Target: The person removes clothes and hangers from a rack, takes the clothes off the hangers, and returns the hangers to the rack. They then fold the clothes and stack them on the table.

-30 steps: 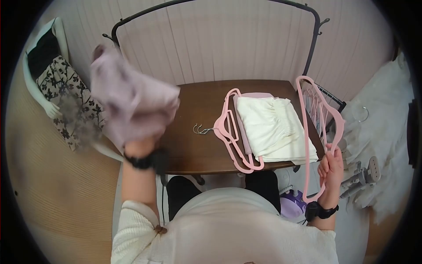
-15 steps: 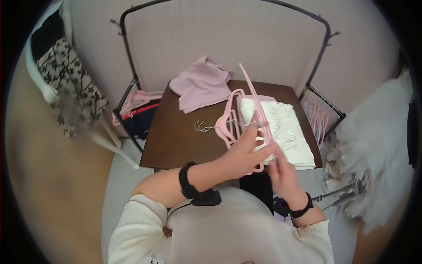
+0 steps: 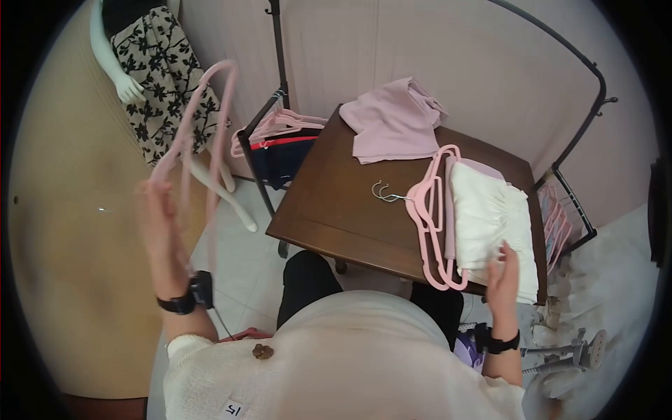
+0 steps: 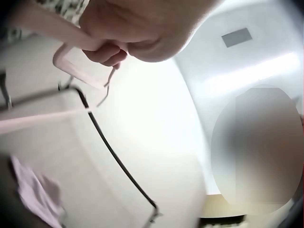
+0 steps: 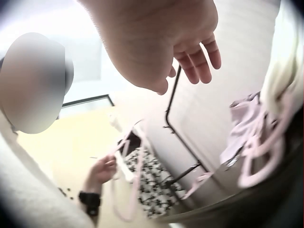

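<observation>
My left hand (image 3: 159, 224) is raised out to the left, beyond the table, and grips a pink clothes hanger (image 3: 187, 119). In the left wrist view its fingers curl around the hanger's bar (image 4: 52, 23). Over the front of a folded white garment (image 3: 490, 210), my right hand (image 3: 502, 280) has loosely extended fingers (image 5: 200, 66) and holds nothing. Left of that stack, pink hangers (image 3: 422, 196) with metal hooks lie on the brown table (image 3: 336, 210), partly over a folded lilac piece (image 3: 450, 224). A crumpled lilac garment (image 3: 392, 122) rests at the table's back edge.
Behind the table stands a black metal rack (image 3: 283, 49); pink hangers and a navy garment (image 3: 287, 159) hang low on its left side. A mannequin in a floral skirt (image 3: 164, 77) is at far left. At right are a grey steamer head (image 3: 595, 348) and white gauzy fabric (image 3: 616, 280).
The lilac garment went from my left hand onto the table's back. The hanger passed from my right hand to my left, which swung far left. The view has turned left.
</observation>
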Demonstrator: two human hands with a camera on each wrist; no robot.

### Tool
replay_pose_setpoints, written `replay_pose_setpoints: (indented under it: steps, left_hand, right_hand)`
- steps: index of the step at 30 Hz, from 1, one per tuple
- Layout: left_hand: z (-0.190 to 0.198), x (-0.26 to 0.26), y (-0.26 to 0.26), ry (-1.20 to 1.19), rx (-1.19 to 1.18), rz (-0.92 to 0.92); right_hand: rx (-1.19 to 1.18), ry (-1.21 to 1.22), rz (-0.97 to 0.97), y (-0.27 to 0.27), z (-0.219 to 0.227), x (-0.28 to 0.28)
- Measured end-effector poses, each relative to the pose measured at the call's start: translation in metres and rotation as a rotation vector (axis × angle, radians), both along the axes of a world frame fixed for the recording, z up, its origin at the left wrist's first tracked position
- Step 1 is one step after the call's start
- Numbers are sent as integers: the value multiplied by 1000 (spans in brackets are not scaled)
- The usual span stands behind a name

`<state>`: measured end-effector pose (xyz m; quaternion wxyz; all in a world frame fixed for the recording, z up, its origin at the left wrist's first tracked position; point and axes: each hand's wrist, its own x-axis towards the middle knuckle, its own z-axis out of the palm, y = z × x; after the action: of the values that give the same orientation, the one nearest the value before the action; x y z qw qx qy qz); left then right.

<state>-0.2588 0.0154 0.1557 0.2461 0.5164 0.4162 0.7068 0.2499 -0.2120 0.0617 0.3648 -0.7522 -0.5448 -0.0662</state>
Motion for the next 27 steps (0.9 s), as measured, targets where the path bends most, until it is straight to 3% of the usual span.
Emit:
replay_pose_setpoints:
  steps: [2, 3, 5, 6, 8, 10, 12, 16, 18, 21, 24, 27]
  left_hand:
    - [-14, -92, 28, 565, -51, 363]
    - [-17, -117, 38, 571, -55, 369]
    - [-21, -145, 58, 902, -114, 349]
    - [-20, -142, 65, 906, -118, 354]
    - [-17, -129, 90, 871, -367, 181]
    - [-46, -151, 145, 938, -394, 123]
    - [-56, -136, 177, 889, -359, 0]
    - [-71, -90, 235, 897, -301, -191]
    - [-76, -61, 255, 592, -360, -399]
    - [-77, -29, 289, 771, -385, -418]
    - [-99, -7, 330, 723, -384, -551]
    - [-105, 18, 340, 701, -433, -612]
  right_hand:
    - [36, -121, -125, -14, -23, 36]
    - [3, -64, -207, -20, -24, 41]
    - [40, -23, -262, -27, -47, 65]
    - [61, 3, -283, -28, -56, 71]
    - [90, -7, -275, -23, -69, 73]
    - [119, -18, -273, -21, -77, 73]
    - [61, -186, -306, -21, -81, 73]
    - [54, -199, -293, -22, -83, 73]
    - [60, -157, -303, -21, -82, 73]
    - [48, -126, -341, -20, -81, 69]
    - [55, -100, -364, -21, -87, 75]
    - [49, -87, -361, -21, -87, 74]
